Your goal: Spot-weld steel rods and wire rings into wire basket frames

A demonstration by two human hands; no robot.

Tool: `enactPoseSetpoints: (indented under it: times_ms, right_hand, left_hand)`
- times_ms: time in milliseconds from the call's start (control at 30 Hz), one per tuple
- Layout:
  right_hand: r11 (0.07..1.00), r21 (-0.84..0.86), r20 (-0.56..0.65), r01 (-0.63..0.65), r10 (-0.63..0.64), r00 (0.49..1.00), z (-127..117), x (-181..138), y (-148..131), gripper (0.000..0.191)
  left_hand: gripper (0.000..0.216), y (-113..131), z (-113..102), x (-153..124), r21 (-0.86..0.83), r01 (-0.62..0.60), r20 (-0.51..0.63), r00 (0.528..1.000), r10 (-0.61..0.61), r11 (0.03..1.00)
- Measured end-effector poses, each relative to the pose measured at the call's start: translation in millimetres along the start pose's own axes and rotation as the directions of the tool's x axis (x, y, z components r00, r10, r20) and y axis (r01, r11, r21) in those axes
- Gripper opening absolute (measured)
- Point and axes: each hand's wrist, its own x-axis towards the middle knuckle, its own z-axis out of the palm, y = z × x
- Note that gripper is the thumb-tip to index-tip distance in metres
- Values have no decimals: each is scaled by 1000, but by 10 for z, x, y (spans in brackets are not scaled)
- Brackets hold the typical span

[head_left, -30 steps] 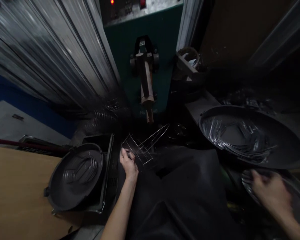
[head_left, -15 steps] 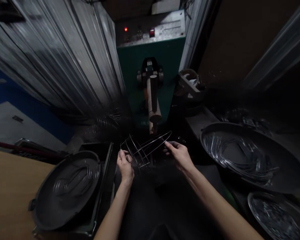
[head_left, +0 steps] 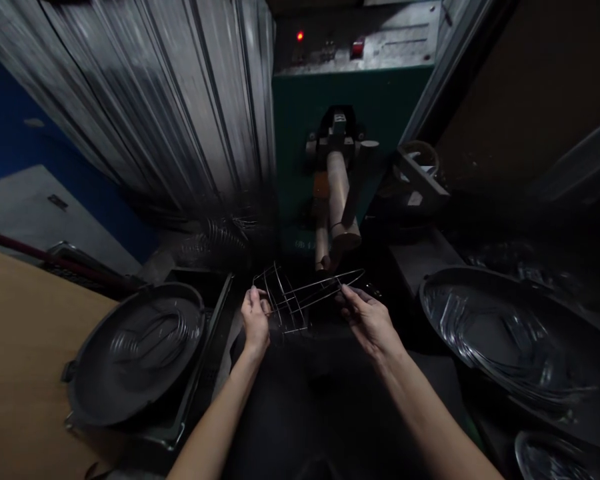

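A welded wire frame (head_left: 290, 301), made of thin bright steel rods, is held in the air in front of me. My left hand (head_left: 255, 321) grips its left end. My right hand (head_left: 369, 323) pinches the long rods near the pointed right end. Just beyond the frame stands the electrode arm of a spot welder (head_left: 337, 193), mounted on a green machine panel (head_left: 300, 113). The frame looks apart from the electrode, though the dark background makes the gap hard to judge.
A round black pan (head_left: 125, 393) holding bent wires sits on a wooden table (head_left: 30, 353) at left. A larger black pan (head_left: 480, 330) of wires lies at right, with another metal pan (head_left: 545, 460) below it. Corrugated metal sheeting (head_left: 145, 100) rises at left.
My right hand has come from the lower-right pan onto the wire frame, and both hands now hold it. The view has shifted, so the machine sits further right.
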Motion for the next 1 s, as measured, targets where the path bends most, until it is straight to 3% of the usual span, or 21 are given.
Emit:
enactPoseSetpoints:
  times_ms: [267,533,767,1000]
  right_hand:
    - [998,54,-44,-15,17,999,95,-13,0,32]
    - [1000,-2,-64,19,-19,998,92,24,52,25]
    - [999,-4,-27,52,-52,998,88,147,97,25]
    - [998,52,-48,-30,32,998,193,56,-1,15]
  left_hand:
    - [41,20,-13,39,6,16,19,1000,-16,1000]
    - [42,3,-31,87,13,54,33,998,-54,998]
    - [43,-11,-12,163,-17,69,34,997,-68,997]
    - [42,93,-20,144,-37,157,72,986,-154,987]
